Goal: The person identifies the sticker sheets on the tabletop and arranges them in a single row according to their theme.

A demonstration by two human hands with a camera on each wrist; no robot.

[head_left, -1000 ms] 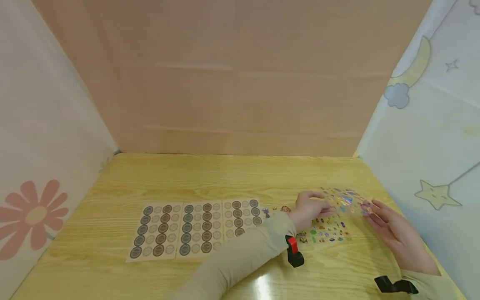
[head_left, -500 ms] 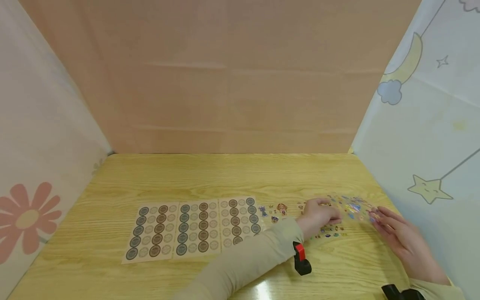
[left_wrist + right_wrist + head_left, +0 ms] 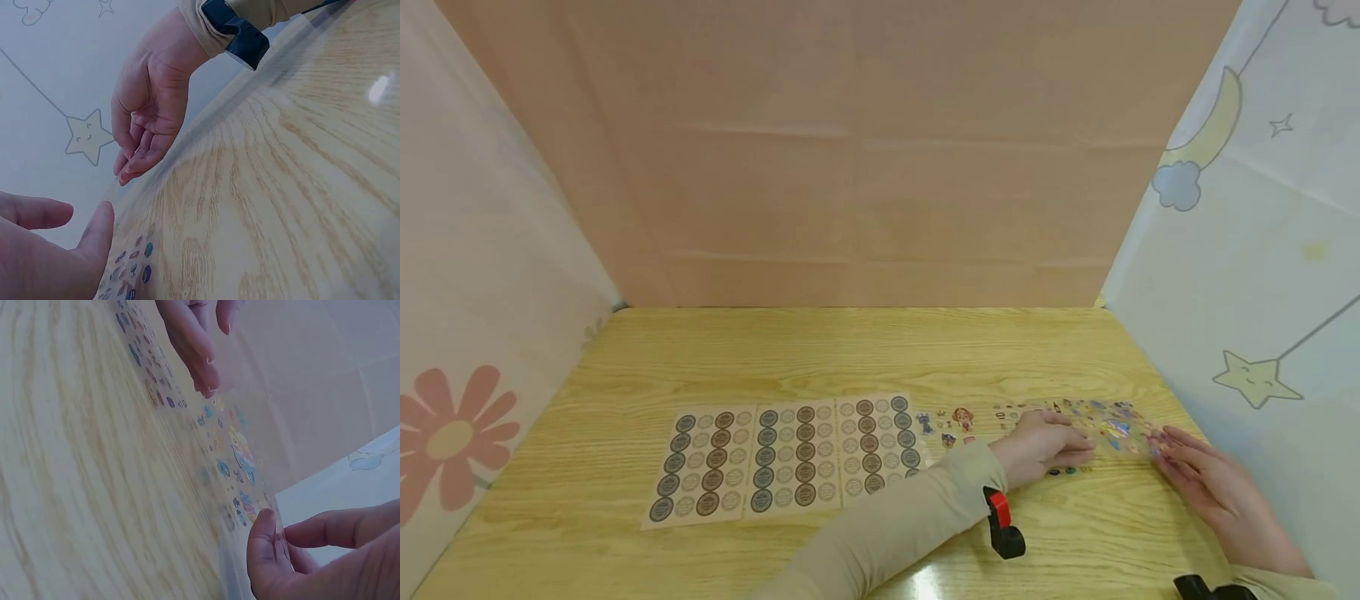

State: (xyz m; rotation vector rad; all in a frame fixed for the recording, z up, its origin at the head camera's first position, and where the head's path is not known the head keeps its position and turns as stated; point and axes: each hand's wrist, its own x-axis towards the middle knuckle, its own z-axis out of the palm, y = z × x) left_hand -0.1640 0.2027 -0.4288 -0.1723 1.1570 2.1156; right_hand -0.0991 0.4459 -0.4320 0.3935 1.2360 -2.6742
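My right hand (image 3: 1213, 487) pinches the right edge of a clear sticker sheet (image 3: 240, 459) with colourful cartoon pictures, thumb on one side and fingers on the other. The sheet is raised at that edge. My left hand (image 3: 1047, 448) reaches across to the sheet's left end, fingertips (image 3: 209, 378) right by it, thumb spread away from the fingers. Under and beside the left hand lies another clear sheet (image 3: 131, 265) of small stickers, partly covered by the hand. A further clear sheet with a cartoon puppy sticker (image 3: 963, 419) lies left of it, partly behind the sleeve.
Three paper sheets of round labels (image 3: 703, 460) lie in a row on the wooden table (image 3: 850, 350), the rightmost partly behind the left sleeve (image 3: 895, 525). A patterned cloth wall (image 3: 1262, 275) stands close beside the right hand. Each wrist wears a black camera mount (image 3: 1003, 525).
The raised cartoon sheet has come down towards the table and slightly right, both hands moving with it. The left hand's fingers have loosened from its left end. The view has shifted a little.
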